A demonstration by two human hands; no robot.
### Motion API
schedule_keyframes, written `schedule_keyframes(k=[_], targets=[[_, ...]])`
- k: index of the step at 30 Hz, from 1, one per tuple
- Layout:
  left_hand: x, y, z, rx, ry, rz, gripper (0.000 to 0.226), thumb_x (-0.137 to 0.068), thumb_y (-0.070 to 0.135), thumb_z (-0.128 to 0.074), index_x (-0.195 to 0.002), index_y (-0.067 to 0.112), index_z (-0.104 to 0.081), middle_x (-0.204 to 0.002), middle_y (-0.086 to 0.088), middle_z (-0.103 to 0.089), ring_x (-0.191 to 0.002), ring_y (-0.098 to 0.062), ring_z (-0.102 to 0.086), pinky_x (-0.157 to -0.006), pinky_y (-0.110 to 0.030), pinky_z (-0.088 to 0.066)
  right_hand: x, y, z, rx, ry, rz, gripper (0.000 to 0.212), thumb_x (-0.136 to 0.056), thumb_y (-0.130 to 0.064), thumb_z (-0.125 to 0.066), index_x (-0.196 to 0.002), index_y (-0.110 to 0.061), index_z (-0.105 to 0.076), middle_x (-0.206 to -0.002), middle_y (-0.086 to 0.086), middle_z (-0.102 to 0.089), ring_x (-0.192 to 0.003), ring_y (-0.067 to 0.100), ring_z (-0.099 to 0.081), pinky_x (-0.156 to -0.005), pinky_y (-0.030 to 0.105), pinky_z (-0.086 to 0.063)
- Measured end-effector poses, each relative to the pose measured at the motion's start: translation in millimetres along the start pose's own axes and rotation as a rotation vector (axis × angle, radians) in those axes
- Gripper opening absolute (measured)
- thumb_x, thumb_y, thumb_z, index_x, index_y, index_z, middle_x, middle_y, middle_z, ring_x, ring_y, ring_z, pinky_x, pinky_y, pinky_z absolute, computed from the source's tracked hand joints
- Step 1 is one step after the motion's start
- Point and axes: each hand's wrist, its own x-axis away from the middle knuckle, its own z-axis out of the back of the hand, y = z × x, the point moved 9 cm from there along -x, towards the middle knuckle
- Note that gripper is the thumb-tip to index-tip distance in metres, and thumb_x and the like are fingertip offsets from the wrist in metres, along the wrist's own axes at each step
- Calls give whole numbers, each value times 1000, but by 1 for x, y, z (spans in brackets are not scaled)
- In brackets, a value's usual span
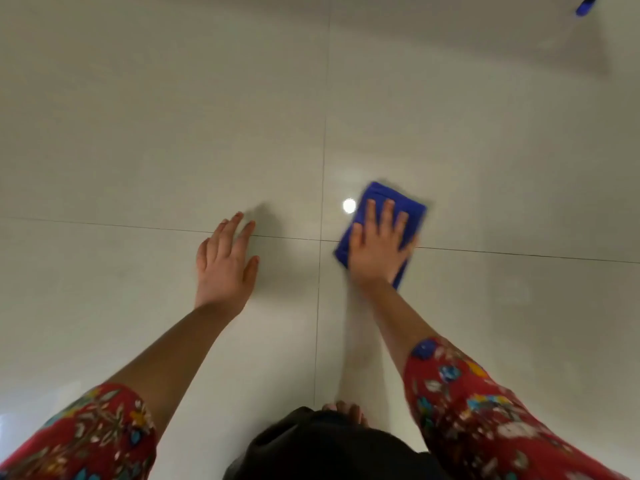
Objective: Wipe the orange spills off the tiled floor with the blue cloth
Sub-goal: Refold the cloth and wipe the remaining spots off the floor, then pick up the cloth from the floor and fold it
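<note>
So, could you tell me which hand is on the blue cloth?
The right hand, flat on the blue cloth; the left hand rests on bare floor.

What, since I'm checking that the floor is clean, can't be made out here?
- The floor under the cloth: head view, hidden by cloth and right hand; any spill there is unseen.
- The cloth's edges: head view, blurred.
- The blue thing, top right: cut off by the edge; unidentifiable.
- The floor at the bottom: hidden by sleeves and dark clothing.
</note>
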Motion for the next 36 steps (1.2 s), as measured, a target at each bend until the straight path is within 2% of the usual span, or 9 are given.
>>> schedule_keyframes(k=[3, 5, 9, 14, 21, 26, 28, 32, 36], targets=[[16, -33, 21, -2, 116, 170, 53, -96, 23, -45, -146, 19, -30, -155, -4, -24, -142, -27, -20, -114, -46, -17, 54, -97, -17, 39, -18, 463, 55, -97, -49, -24, -151, -37, -24, -161, -6, -18, -149, 26, -13, -115, 60, -8], [22, -44, 27, -36, 131, 194, 52, -95, 21, -46, -145, 17, -32, -152, -6, -31, -139, -29, -26, -112, -46, -21, 106, -90, -28, 85, -86, 728, 54, -98, -48, -29, -151, -39, -22, -161, -9, -17, -149, 23, -10, -116, 57, -12], [41, -57, 35, -35, 176, 231, 50, -93, 16, -49, -142, 17, -38, -145, -5, -41, -132, -29, -36, -108, -43, -26, 76, -16, -14, 128, -29, 546, 54, -98, -49, -25, -151, -41, -17, -161, -12, -12, -149, 21, -12, -116, 54, -10], [75, -79, 48, 35, 252, 364, 47, -93, 13, -49, -139, 16, -42, -142, -4, -45, -131, -27, -38, -108, -43, -30, 2, -93, -7, 39, -56, 268, 54, -101, -49, -21, -152, -41, -6, -163, -10, 0, -150, 23, 4, -116, 59, 0], [106, -136, 71, 64, 330, 602, 47, -91, 9, -49, -137, 16, -44, -141, -8, -45, -129, -33, -38, -105, -46, -30, 103, -277, -49, 134, -175, 935, 53, -100, -50, -24, -151, -41, -17, -162, -9, -9, -150, 24, -3, -115, 57, 3], [90, -129, 66, 38, 234, 612, 49, -91, 11, -49, -139, 14, -42, -144, -10, -41, -129, -35, -37, -105, -47, -31, 163, -214, -54, 88, -103, 1318, 46, -101, -49, -30, -146, -41, -33, -157, -12, -28, -148, 20, -19, -118, 53, -10], [80, -110, 61, 52, 204, 548, 46, -92, 13, -49, -138, 15, -45, -143, -9, -42, -129, -34, -38, -106, -45, -32, 143, -166, -46, 112, -48, 1242, 46, -101, -47, -32, -146, -43, -32, -157, -13, -28, -147, 18, -22, -117, 51, -14], [67, -72, 48, 105, 121, 439, 39, -93, 16, -48, -132, 18, -52, -139, -6, -48, -127, -29, -42, -104, -40, -34, 66, -85, -12, 27, 14, 779, 45, -100, -44, -29, -142, -39, -42, -150, -14, -40, -141, 15, -35, -111, 43, -25], [52, -34, 31, 429, -144, 467, 29, -95, 24, -50, -122, 23, -60, -123, -3, -58, -106, -22, -56, -86, -29, -47, 35, -45, 35, -748, -205, 205, 36, -103, -35, -37, -112, -11, -61, -98, 5, -67, -96, 29, -61, -77, 26, -39]])
